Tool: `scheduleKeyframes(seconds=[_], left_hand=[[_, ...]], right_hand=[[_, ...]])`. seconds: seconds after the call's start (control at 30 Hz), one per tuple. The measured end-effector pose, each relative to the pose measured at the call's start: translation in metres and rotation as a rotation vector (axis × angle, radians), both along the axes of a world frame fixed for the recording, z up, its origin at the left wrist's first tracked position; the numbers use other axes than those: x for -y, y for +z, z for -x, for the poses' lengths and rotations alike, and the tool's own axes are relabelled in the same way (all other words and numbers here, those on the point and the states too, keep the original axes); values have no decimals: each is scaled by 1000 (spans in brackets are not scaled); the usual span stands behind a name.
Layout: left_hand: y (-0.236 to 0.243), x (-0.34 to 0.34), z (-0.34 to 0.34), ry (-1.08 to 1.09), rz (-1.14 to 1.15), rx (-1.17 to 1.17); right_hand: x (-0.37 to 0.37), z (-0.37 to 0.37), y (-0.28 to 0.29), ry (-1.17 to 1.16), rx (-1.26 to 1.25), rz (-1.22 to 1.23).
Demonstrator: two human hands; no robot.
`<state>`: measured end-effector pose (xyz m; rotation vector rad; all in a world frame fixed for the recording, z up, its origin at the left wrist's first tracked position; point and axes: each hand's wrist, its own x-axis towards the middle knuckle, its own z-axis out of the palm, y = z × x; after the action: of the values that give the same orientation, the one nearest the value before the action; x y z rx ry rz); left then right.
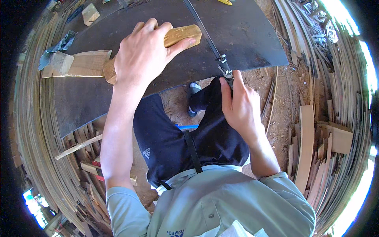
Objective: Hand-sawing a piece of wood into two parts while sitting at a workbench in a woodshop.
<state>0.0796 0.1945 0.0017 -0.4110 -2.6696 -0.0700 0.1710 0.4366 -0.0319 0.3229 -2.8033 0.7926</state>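
Note:
My left hand [148, 47] is wrapped over a yellowish-brown wooden block [183, 35], thumb along its near side. The block's other end sticks out at the left of my wrist, and its middle is hidden by the hand. Closed on the handle end of a long, thin, dark saw-like tool [203, 31] is my right hand [241, 102]. Metal fittings [223, 65] show just beyond its fingers; the grip itself is mostly covered. The tool's bar runs away over the dark tabletop [248, 39], passing close by the block's right end. I cannot tell whether they touch.
On the table's left lie a flat board [90, 63], a pale wood block [62, 62] and a blue-grey cloth [65, 41]. Another block [90, 14] sits farther back, and a yellow object [225, 2] at the far edge. Wood strips [306, 146] are stacked along both sides.

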Motion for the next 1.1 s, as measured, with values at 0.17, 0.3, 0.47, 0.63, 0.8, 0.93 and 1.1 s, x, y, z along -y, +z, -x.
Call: scheduleKeyframes(seconds=[0.17,0.3,0.47,0.63,0.8,0.93,1.1], left_hand=[[0,-2,-1,19,6,-34],[4,-3,0,-4,7,-19],[7,-4,-3,46,17,39],[4,-4,-1,19,0,-17],[4,-5,-1,18,-12,22],[6,-5,-2,16,30,-50],[7,-8,-4,67,-10,33]], right_hand=[[0,-3,-3,-12,-46,11],[1,-2,-2,-28,-37,18],[3,0,2,-3,75,34],[3,-2,4,-28,46,93],[4,1,2,-38,91,52],[5,2,-1,-12,-33,11],[8,0,-2,-16,-31,-18]])
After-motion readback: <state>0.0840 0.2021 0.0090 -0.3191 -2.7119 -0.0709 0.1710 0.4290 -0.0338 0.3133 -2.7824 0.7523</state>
